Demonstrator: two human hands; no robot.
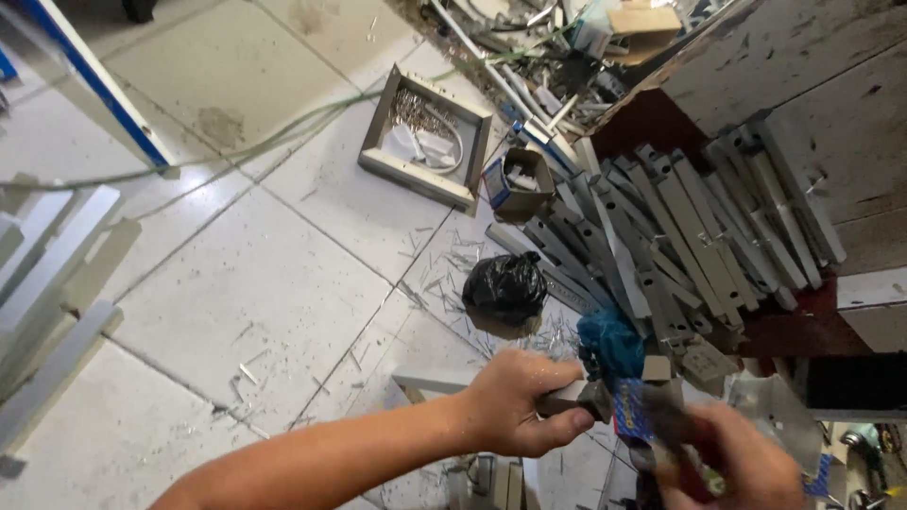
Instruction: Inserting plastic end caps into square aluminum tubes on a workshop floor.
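The left hand (515,401) reaches in from the lower left, forearm bare, fingers curled tight around a short grey metal bar (572,397) whose long axis runs left to right. The right hand (746,467), blurred, grips a blue-and-red handled tool (638,416) meeting the bar's right end. Beyond lie a black bag (505,286), stacked grey metal brackets (680,236), and a metal-framed tray (430,137) on the littered pale tiled floor (246,283).

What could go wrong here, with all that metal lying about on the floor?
The left hand grips a short metal piece bare, so a sharp edge might cut it. The right hand is blurred, so what it holds is unclear. Metal slivers scattered on the tiled floor could prick skin. The leaning stack of metal bars might slide towards the hands.
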